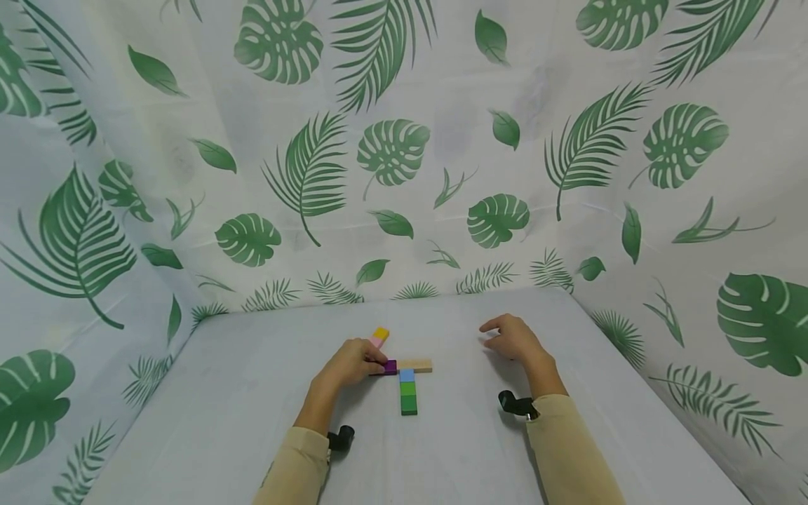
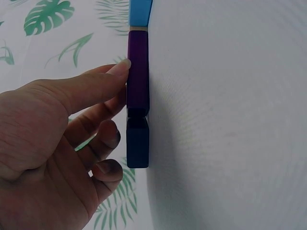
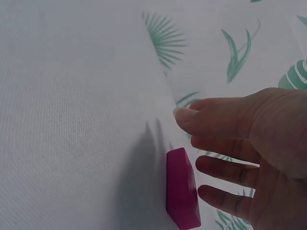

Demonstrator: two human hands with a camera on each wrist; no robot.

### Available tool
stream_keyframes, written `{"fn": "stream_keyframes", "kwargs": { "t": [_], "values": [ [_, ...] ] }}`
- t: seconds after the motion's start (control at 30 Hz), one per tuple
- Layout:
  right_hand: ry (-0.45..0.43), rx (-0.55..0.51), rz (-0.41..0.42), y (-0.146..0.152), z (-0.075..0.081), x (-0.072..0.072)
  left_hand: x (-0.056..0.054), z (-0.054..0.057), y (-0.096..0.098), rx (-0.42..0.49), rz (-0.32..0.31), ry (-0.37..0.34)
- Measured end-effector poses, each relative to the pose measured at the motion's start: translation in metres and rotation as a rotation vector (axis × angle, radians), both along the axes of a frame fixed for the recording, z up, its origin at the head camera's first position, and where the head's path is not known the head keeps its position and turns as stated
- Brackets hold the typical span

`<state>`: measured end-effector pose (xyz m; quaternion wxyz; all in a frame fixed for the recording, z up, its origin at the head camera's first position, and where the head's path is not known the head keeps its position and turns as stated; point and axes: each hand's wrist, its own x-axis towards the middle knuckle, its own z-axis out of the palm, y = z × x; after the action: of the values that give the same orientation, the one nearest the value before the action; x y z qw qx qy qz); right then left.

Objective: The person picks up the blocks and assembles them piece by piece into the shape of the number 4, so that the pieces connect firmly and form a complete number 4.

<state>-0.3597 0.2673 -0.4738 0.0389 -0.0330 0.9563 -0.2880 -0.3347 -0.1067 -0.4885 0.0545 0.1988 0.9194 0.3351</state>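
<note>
A purple block (image 1: 391,367) lies on the table, and my left hand (image 1: 353,361) pinches it at its edge with thumb and forefinger. Its other fingers are loosely bent, as the left wrist view shows. A dark blue block (image 2: 137,143) sits in line with the purple one, right behind it. To the right of the purple block runs a natural wood block (image 1: 416,365). My right hand (image 1: 513,338) hovers over the table with relaxed fingers and holds nothing. Beside its fingers, in the right wrist view, lies a magenta block (image 3: 181,189), hidden by the hand in the head view.
A light blue block (image 1: 407,375), a green block (image 1: 408,389) and a dark green block (image 1: 409,406) form a column below the wood block. Beyond my left hand lie a pink block (image 1: 378,342) and a yellow block (image 1: 381,333). Leaf-printed cloth (image 1: 442,161) walls the table.
</note>
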Motion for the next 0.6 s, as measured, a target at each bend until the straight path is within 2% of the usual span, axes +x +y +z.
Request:
{"fn": "stream_keyframes", "kwargs": {
  "t": [0.23,0.6],
  "values": [
    [-0.015,-0.023,-0.001,0.007,0.003,0.003,0.002,0.002,0.001,-0.001,0.007,-0.014],
    [-0.010,0.008,-0.028,0.011,0.002,0.004,0.001,0.002,0.001,-0.008,0.002,-0.002]
  ]
}}
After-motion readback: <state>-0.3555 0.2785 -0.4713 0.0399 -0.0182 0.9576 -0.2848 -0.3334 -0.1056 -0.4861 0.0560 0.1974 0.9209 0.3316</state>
